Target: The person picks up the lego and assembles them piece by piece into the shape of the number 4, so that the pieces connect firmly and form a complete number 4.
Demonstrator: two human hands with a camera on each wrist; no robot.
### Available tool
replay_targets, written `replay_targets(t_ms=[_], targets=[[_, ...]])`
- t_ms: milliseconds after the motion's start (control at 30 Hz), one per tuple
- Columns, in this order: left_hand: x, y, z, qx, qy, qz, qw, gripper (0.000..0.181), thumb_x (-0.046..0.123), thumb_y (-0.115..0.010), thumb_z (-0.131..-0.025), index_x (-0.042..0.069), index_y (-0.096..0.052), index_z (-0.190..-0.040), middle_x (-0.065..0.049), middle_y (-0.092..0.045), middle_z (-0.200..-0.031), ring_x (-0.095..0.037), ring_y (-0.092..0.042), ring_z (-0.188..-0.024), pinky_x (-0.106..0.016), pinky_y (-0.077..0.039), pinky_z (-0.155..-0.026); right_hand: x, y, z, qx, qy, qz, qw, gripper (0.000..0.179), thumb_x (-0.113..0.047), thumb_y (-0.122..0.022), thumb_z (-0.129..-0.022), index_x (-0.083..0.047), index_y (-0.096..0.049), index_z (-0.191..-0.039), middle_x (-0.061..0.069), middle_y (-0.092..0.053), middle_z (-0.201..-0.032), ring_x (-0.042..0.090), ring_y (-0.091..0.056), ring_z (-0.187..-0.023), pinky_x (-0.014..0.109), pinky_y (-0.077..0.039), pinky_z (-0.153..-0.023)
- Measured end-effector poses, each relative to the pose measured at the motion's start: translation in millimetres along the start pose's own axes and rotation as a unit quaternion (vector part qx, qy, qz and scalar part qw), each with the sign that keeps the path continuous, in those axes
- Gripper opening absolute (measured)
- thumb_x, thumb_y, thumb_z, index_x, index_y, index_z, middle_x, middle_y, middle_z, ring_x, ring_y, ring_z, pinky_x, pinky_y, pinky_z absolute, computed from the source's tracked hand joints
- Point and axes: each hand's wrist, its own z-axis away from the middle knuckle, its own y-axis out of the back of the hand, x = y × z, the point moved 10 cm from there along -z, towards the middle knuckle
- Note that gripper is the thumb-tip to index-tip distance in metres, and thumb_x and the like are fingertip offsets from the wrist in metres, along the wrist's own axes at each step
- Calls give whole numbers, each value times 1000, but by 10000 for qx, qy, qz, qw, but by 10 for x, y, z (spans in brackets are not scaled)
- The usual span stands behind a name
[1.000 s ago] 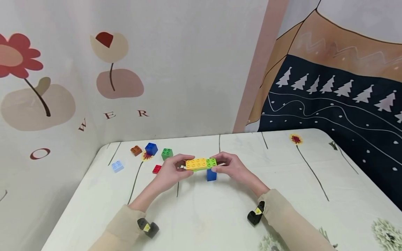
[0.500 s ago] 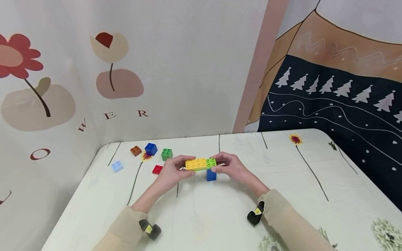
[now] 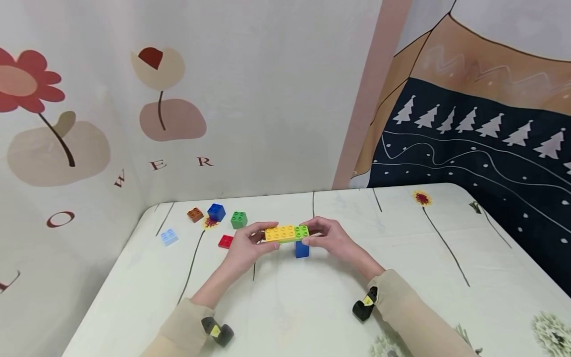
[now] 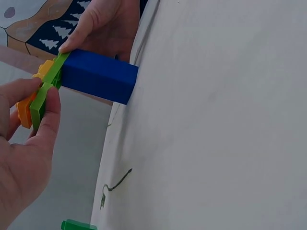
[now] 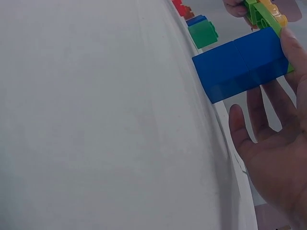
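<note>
Both ends of the yellow-and-green bar (image 3: 280, 233), toward the table's (image 3: 285, 307) far edge, are being pinched, likely for steadiness: the left hand (image 3: 247, 244) is clamping its fingers on yellow, the right hand (image 3: 332, 240) on green, above a blue stack (image 3: 302, 250). Five loose bricks (image 3: 216, 212) are lying near the far-left corner, seemingly blocking nothing.

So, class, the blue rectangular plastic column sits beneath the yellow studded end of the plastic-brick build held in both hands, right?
Not quite: the head view shows the blue column beneath the lime-green studded end, not the yellow end. The rest stands.
</note>
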Motion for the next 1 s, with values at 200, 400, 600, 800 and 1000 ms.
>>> replay_targets(t_ms=[200,400,600,800,1000], targets=[[-1,11,0,56,-32,-146,9999,38,10,-76,-94,7,-70,-131,-10,-65,-125,-26,-65,-105,-24,-57,-84,16,-1,4,30,-36,27,10000,37,-12,-76,-94,-1,-66,-127,13,-68,-118,28,-64,-107,32,-57,-87],[12,12,-32,-99,84,-71,9999,37,12,-76,-94,4,-70,-130,-12,-66,-122,-24,-71,-98,-24,-57,-85,24,-3,0,65,-87,-1,9999,37,-12,-77,-93,-2,-66,-127,12,-68,-117,28,-64,-107,31,-58,-86],[18,34,-74,-200,279,-7,9994,37,11,-77,-93,3,-70,-129,-15,-65,-123,-24,-71,-101,-28,-57,-88,-4,-9,-8,63,-65,12,10000,36,-12,-77,-93,-2,-67,-126,12,-68,-116,27,-64,-106,31,-57,-85],[24,39,-89,-193,397,-177,9989,33,8,-79,-91,7,-75,-124,-13,-66,-123,-24,-69,-104,-31,-58,-89,3,-1,-16,62,-92,118,9999,35,-12,-77,-93,-2,-67,-125,12,-68,-116,27,-64,-106,31,-57,-86],[38,51,-103,-103,371,-281,9989,32,8,-81,-89,9,-76,-121,-12,-68,-122,-24,-69,-104,-31,-58,-88,-6,7,-10,88,-89,130,9998,35,-11,-77,-93,-1,-67,-125,12,-69,-116,27,-63,-107,32,-56,-87]])
